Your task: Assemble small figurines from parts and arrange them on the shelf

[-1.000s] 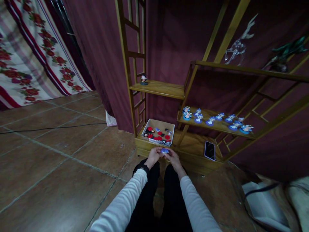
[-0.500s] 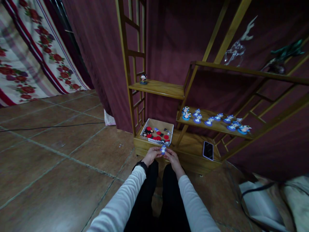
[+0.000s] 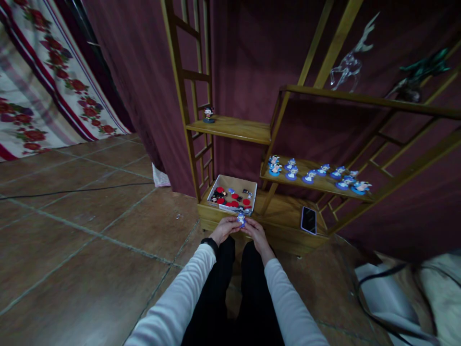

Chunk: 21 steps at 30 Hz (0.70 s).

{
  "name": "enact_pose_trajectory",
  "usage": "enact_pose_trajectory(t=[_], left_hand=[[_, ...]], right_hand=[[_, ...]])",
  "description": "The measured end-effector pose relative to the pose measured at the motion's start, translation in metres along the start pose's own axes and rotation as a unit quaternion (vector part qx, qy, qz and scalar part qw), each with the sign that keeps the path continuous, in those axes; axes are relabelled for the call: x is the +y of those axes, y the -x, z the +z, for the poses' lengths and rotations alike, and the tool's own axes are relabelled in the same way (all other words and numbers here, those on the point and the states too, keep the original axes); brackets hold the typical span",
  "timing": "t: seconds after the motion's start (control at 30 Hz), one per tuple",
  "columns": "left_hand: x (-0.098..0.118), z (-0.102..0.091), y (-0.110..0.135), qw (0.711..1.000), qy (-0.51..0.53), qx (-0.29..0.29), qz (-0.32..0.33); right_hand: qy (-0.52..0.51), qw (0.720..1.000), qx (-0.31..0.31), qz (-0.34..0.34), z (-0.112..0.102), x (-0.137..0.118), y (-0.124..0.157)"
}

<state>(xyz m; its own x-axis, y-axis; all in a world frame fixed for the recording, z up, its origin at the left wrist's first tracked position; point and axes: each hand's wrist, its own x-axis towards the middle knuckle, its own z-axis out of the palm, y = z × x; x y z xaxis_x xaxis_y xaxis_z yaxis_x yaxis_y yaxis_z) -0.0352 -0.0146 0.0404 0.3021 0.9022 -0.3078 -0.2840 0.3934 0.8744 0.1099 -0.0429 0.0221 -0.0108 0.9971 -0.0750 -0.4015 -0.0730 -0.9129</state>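
Note:
My left hand (image 3: 225,228) and my right hand (image 3: 255,231) meet in front of my knees, both pinching a small blue-and-white figurine (image 3: 241,218) held upright between the fingertips. Just beyond them an open cardboard box (image 3: 233,194) with red discs and dark small parts sits on the bottom board of a wooden shelf unit (image 3: 288,211). A row of several similar blue figurines (image 3: 313,175) stands on the low right shelf. One red-and-black figurine (image 3: 208,114) stands alone on the middle-left shelf.
A phone (image 3: 309,220) lies on the bottom board right of the box. A glass deer (image 3: 347,61) and a dark green ornament (image 3: 418,72) stand on the top shelf. Maroon curtain behind; floral cloth at left; a black cable crosses the tiled floor; bags at right.
The blue piece, lying flat between my fingers a second ago, now stands upright as a figurine. My hands stay together; the view has shifted slightly.

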Motion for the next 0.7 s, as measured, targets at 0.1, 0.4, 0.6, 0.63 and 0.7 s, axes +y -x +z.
enact_pose_trajectory(t=[0.1, 0.4, 0.6, 0.63, 0.7], left_hand=[[-0.0006, 0.0013, -0.0006, 1.0, -0.015, 0.003, 0.001], [-0.004, 0.0054, -0.0031, 0.997, -0.051, 0.033, 0.036], [-0.0066, 0.0056, -0.0058, 0.995, -0.067, 0.029, 0.061], [-0.0069, 0.0057, -0.0058, 0.995, -0.068, 0.029, 0.064], [-0.0071, 0.0064, -0.0053, 0.995, -0.07, 0.034, 0.068]], right_hand=[[-0.005, 1.0, -0.006, -0.002, -0.0004, 0.0005, -0.0004], [0.002, 1.0, -0.021, -0.001, 0.0003, -0.0026, 0.0009], [0.0, 1.0, -0.006, -0.003, 0.002, -0.0027, 0.002], [0.0, 1.0, -0.007, -0.002, 0.0021, -0.0026, 0.0021], [-0.001, 1.0, -0.013, -0.003, 0.002, -0.0021, 0.0021]])
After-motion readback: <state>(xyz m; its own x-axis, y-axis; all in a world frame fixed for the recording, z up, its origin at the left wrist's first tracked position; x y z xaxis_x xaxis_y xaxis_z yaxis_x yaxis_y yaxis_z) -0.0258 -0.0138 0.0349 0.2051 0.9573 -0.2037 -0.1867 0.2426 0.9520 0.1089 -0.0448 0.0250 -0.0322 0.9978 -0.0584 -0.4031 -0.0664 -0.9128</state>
